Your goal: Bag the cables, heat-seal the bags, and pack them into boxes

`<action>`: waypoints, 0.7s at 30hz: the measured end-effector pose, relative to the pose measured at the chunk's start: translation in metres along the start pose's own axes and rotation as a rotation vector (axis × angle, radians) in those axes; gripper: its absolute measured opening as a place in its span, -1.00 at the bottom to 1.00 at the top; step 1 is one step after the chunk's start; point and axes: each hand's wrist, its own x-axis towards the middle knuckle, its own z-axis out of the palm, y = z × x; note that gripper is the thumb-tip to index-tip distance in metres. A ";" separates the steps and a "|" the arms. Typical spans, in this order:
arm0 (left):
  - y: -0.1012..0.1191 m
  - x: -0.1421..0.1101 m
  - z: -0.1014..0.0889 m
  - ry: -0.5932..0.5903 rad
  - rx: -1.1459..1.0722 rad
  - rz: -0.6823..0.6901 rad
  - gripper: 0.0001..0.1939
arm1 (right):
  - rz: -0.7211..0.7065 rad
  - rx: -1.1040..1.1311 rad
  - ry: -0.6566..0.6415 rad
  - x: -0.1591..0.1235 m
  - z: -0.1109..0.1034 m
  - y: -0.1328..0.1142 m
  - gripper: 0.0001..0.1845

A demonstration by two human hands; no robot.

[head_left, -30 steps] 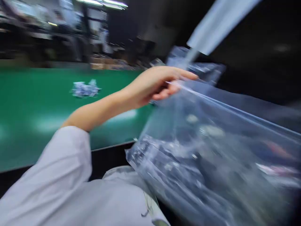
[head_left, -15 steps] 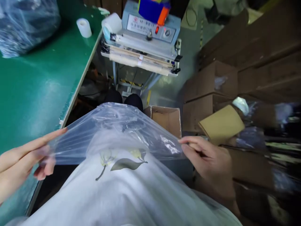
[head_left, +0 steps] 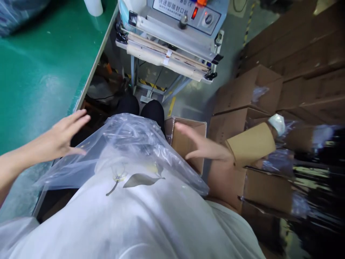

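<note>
A clear plastic bag (head_left: 129,133) lies spread across my lap, its near edge against the front of my white shirt (head_left: 151,216). My left hand (head_left: 67,133) hovers over the bag's left side, fingers apart and thumb out, holding nothing. Over the right side, near an open cardboard box (head_left: 185,140), my right hand (head_left: 203,144) is also empty, with fingers stretched out and the thumb away from them. Both corners of the bag hang loose.
A bag sealing machine (head_left: 172,39) stands ahead on a metal frame. To the left is a green table (head_left: 48,82) with a white roll (head_left: 94,5). Stacked cartons (head_left: 248,90) and a brown cardboard roll (head_left: 250,144) are on the right.
Both hands have let go of the bag's corners and moved forward, the right one also inward. The once taut bag has slackened over my lap. My view has tipped downward.
</note>
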 end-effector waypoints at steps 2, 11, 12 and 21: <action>0.008 0.021 0.019 -0.015 0.017 0.288 -0.24 | -0.079 -0.091 -0.158 0.023 0.021 -0.003 0.02; 0.035 -0.005 0.065 0.143 -0.138 0.450 -0.56 | -0.251 -0.039 -0.019 0.009 0.072 0.017 -0.45; 0.037 -0.007 0.066 0.162 -0.174 0.446 -0.59 | -0.260 -0.001 -0.005 0.009 0.074 0.020 -0.43; 0.033 0.005 0.038 0.448 -0.493 0.223 -0.44 | -0.243 0.505 0.692 0.042 0.079 0.013 -0.70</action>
